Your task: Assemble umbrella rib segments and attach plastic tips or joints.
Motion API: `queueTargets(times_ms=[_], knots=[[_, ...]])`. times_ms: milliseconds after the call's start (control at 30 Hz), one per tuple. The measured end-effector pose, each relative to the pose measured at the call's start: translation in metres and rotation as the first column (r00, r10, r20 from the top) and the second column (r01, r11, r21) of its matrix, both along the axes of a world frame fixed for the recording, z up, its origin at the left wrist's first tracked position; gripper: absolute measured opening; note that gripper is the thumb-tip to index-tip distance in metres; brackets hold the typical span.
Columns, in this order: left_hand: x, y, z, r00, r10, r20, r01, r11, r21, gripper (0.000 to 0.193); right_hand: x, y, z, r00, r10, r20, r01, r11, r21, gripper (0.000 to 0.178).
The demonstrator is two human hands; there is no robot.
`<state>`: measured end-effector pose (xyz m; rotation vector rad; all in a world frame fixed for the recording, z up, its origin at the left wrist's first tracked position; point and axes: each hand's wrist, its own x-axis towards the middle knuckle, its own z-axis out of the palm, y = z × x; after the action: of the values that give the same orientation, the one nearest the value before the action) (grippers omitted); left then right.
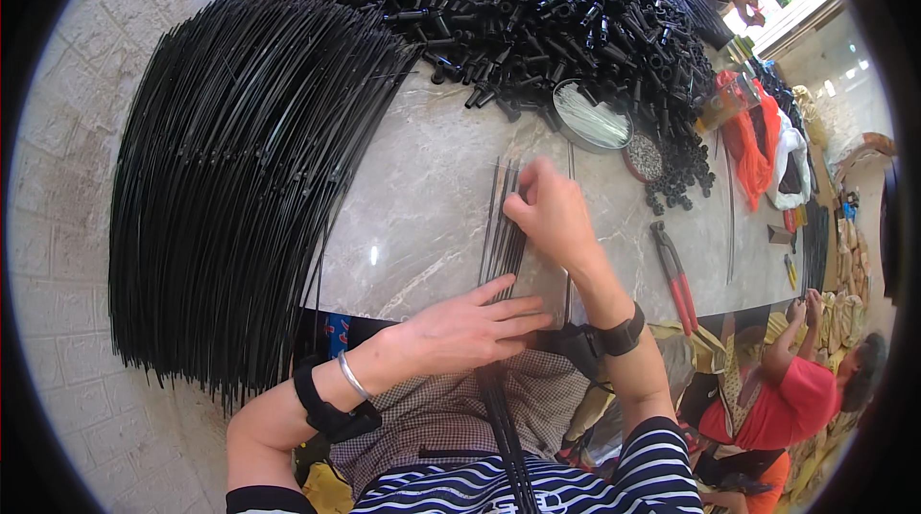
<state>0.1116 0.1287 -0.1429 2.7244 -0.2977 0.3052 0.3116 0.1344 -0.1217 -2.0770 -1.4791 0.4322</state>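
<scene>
On the grey marbled tabletop [413, 198], several thin black rods [496, 236] lie side by side, their far ends spread slightly apart. My left hand [470, 327] rests flat across their near part, fingers stretched out and apart. The rods run on below it over the table edge toward my lap. Above them, my right hand [556, 210] is closed in a pinch at the far ends on the right side. Whatever sits between its fingertips is too small to make out. A great stack of similar black rods [240, 169] fills the table's left side.
Black tubular plastic parts [566, 15] are heaped at the back. Near them are a round tin of pale thin strips [580, 135], a bowl of small grey pieces [645, 159] and small black caps [683, 178]. Red-handled pincers [679, 284] lie right. Other people [782, 394] work nearby.
</scene>
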Motion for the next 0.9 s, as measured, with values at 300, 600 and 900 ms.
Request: queueTargets(times_ms=[300,600,900], knots=[[0.001,0.0,-0.003,1.0,-0.013,-0.018,0.013,1.0,0.018,0.034,-0.001,-0.031,-0.005,0.993,0.076,-0.091,-0.058,0.981,0.185,0.019],[0.003,0.004,0.001,0.998,-0.055,-0.019,0.055,0.998,0.007,0.035,-0.005,-0.036,-0.005,0.983,0.15,-0.108,-0.116,0.955,0.272,0.016],[0.004,0.004,0.003,0.993,-0.067,-0.094,0.078,0.99,0.115,0.042,0.026,-0.031,0.001,0.95,0.277,-0.142,-0.24,0.943,0.229,0.018]])
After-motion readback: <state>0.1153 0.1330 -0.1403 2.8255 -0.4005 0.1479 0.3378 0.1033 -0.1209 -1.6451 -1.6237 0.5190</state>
